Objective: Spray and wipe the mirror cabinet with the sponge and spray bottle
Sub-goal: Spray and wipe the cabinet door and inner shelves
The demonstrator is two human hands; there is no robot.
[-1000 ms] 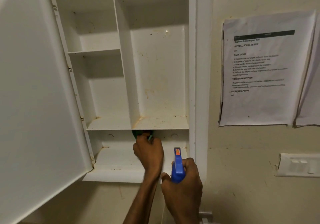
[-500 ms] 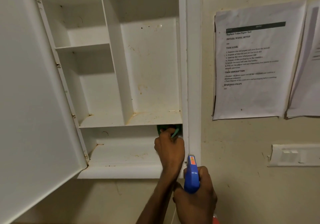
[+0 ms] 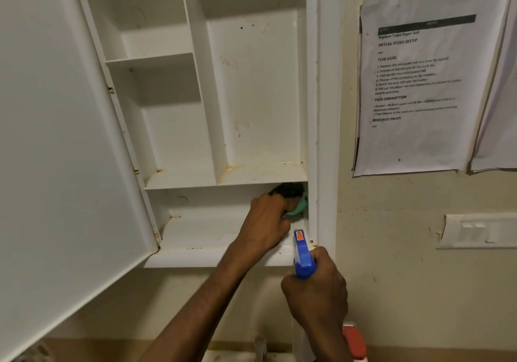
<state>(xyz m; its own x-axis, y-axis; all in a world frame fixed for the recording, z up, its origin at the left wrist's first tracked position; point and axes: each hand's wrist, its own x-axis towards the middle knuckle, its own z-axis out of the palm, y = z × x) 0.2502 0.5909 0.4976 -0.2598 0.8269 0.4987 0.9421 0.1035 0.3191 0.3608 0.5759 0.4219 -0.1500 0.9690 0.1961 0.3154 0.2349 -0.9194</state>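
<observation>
Nearest to me, my right hand (image 3: pixel 314 291) was curled round the neck of the spray bottle (image 3: pixel 302 255), its blue head pointing up just under the cabinet's lower lip, idle for the moment. The bottle looked like light, rigid plastic, likely slick if wet, so I judged the neck below the trigger the sound place to hold it.

Further in, my left hand (image 3: pixel 267 226) gripped the sponge (image 3: pixel 296 201), fingers closed over it, pressing it into the right rear corner of the bottom compartment of the mirror cabinet (image 3: pixel 223 255). The sponge showed a dark scouring face and a pale green body; soft and squashy, it should fold into a corner readily, best held across its back so the palm can bear down.

Beyond, the upper shelves carried rusty stains, not yet wiped by the look of them. The open door (image 3: pixel 61 152) hung at my left.
</observation>
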